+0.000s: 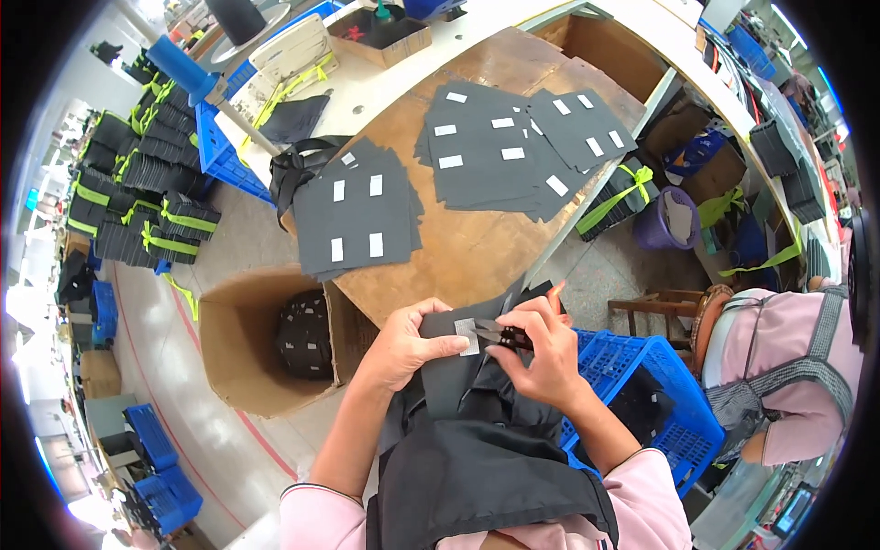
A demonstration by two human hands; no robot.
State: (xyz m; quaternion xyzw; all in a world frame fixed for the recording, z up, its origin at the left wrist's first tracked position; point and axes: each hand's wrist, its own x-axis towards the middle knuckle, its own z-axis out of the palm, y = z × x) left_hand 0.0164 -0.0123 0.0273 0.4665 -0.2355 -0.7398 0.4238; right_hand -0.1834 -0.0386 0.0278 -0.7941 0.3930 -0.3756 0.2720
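Head view: one dark grey flat piece of fabric-like material with one white rectangular label is held up in front of the person's body, just beyond the near edge of the brown wooden surface. The left hand pinches this piece, its thumb pressed onto the label and its other fingers mostly hidden behind. The right hand has its fingers closed around one small pair of metal-bladed snips, the blades at the label's right edge; whether they touch it I cannot tell.

On the surface lie three overlapping piles of similar dark grey pieces: a left pile, a middle pile and a right pile. The left pile's top piece carries four white labels; a fifth shows on a piece beneath.

Below the surface, on the left, one open brown cardboard box contains one black bundle dotted with white. To the right stand one blue plastic lattice crate, one purple round bin and, beyond the crate, one other person in a pink top.
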